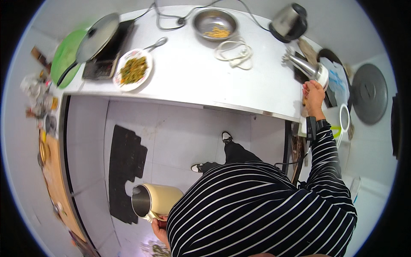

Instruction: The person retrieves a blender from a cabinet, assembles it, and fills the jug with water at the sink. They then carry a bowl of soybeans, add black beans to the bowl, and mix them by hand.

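Note:
Down by my left side, my left hand [160, 227] grips the handle of a cream-coloured jug [167, 197]. The jug is tipped sideways, so its mouth and grey metal inner wall show. Over the right end of the white counter, my right hand [314, 93] holds the white head of what looks like a soy milk maker [322, 78]. From that head a tapered steel shaft [303, 65] points away to the upper left, its tip blurred. A steel bowl [205, 21] with yellow beans [218, 32] in it stands at the back of the counter, beside a coiled white power cord [236, 57].
On the counter [192, 74], a floral plate of chopped food [133, 70] sits near the front edge. A lidded pan [98, 38] rests by a black cooktop [99, 69]. An electric kettle [289, 22] stands back right. A white plastic container [332, 117] is near my right wrist. A black mat [125, 173] lies on the floor.

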Demonstrator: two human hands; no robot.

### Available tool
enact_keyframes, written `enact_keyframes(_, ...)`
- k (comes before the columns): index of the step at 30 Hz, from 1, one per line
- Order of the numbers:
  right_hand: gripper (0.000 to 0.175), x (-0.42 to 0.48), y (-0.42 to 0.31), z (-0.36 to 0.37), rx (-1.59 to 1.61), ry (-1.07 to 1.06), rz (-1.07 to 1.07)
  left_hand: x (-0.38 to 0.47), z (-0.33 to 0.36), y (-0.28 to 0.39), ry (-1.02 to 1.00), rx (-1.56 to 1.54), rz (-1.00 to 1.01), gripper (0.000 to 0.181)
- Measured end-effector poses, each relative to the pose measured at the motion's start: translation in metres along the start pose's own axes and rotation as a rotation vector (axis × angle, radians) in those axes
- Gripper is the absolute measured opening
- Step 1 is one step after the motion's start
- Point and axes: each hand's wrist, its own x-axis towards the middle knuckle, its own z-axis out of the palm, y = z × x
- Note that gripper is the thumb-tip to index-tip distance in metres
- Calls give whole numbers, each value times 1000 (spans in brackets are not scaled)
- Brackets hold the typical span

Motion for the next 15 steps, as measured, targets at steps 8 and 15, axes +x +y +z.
enact_keyframes(8, 24, 95, 38, -98, -97, 433, -120, -4, 78, -4, -219, 190, 58, 26)
enact_keyframes(15, 23, 239, 132, -159, -591, 398, -97, -22, 122, -13, -237, 166, 20, 26)
